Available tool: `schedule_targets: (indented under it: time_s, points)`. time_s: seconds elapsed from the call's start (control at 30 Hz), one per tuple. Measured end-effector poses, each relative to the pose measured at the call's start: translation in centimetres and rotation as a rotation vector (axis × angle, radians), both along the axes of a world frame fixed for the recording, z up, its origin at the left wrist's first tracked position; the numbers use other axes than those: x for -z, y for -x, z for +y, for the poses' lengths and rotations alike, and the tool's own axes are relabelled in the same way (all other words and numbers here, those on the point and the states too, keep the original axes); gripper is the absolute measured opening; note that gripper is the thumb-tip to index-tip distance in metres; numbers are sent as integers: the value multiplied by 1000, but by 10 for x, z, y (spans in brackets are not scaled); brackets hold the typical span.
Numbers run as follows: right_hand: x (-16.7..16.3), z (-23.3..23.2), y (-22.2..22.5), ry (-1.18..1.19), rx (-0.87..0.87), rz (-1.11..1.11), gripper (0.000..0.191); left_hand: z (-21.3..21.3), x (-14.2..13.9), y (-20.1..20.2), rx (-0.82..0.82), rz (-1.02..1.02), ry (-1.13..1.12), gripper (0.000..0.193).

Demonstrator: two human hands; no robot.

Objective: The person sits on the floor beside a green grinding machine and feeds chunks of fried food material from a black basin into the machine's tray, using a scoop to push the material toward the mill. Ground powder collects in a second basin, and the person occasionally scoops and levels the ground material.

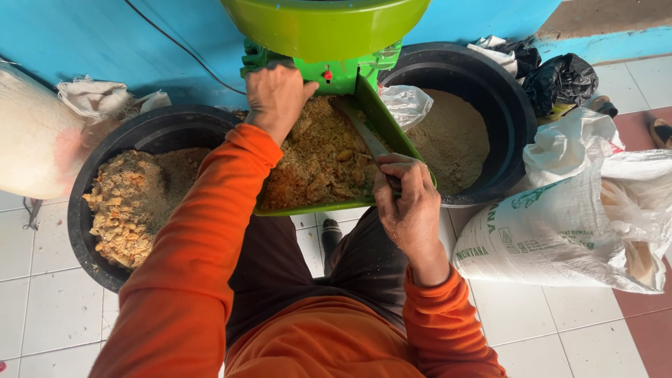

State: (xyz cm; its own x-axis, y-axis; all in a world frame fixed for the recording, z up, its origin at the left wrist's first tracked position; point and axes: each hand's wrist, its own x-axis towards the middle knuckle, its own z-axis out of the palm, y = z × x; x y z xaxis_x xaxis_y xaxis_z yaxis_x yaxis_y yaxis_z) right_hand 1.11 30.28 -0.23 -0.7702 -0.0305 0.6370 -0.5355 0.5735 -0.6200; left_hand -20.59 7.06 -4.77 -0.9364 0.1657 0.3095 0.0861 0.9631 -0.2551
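Note:
A green machine (329, 35) with a round hopper stands against the blue wall. Below it juts a green feed tray (381, 115) heaped with brown, crumbly lumps (315, 161). My left hand (275, 94) rests on the machine's body at the back of the tray, fingers curled over the green part. My right hand (406, 196) is closed on the handle of a long flat stick (364, 133), whose far end lies in the crumbly heap near the machine's mouth. Both arms wear orange sleeves.
A black tub (91, 182) at left holds coarse brown lumps. A second black tub (504, 98) at right holds fine powder, with a clear plastic bag at its rim. A white sack (560, 217) lies at right; another sack sits far left. White tile floor below.

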Motion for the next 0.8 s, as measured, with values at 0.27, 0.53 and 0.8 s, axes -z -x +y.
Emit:
schedule_targets:
  time_s: [0.27,0.53,0.8]
  points:
    - [2,0,-4,-7,2,27,17,-6,-8,-14,180,194,-312,48]
    - [3,0,-5,7,-20,33,16,-7,-11,-25,209,234,-582,23]
    - [3,-2,-6,-43,12,61,16,-16,-4,-28,225,303,-760,8]
